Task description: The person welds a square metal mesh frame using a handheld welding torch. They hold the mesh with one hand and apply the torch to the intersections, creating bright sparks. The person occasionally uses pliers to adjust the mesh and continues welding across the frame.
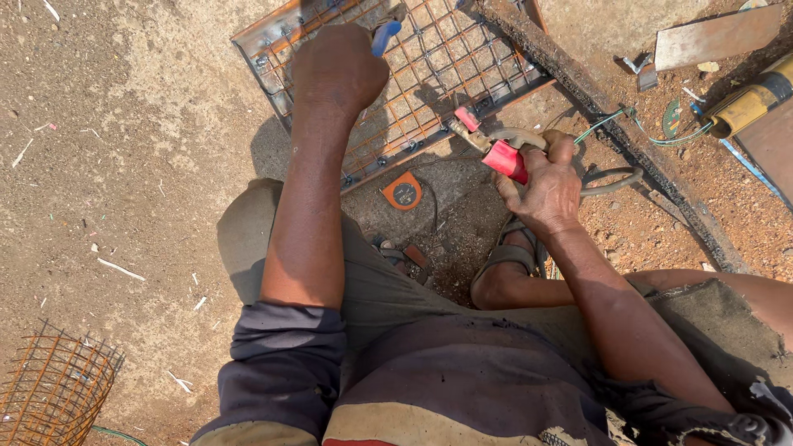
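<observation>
Mesh panel (429,66) lies flat on the dirt ahead of the squatting person, framed in rusty steel.
Left hand (339,70) is fisted around a blue-handled tool (384,35) over the mesh; right hand (545,186) grips a red welding holder (500,155) at the panel's near edge. Its cable (611,177) loops beside the sandalled foot (508,256) and could probably snag; bare skin sits close to sparks.

Open dirt ground (124,149) seen at left, littered only with small white scraps; passage unobstructed there. Ahead, way blocked by rusty wire-mesh panel in metal frame (462,58), lying flat. Charred dark beam (611,124) laid diagonally at right, green wire (611,122) draped across it. Small orange round tape measure (402,192) lying just below panel. Rusty wire-mesh cage (49,388) noted at lower left. Yellow cylinder (747,103) and flat rusty plate (714,37) crowded at upper right.
</observation>
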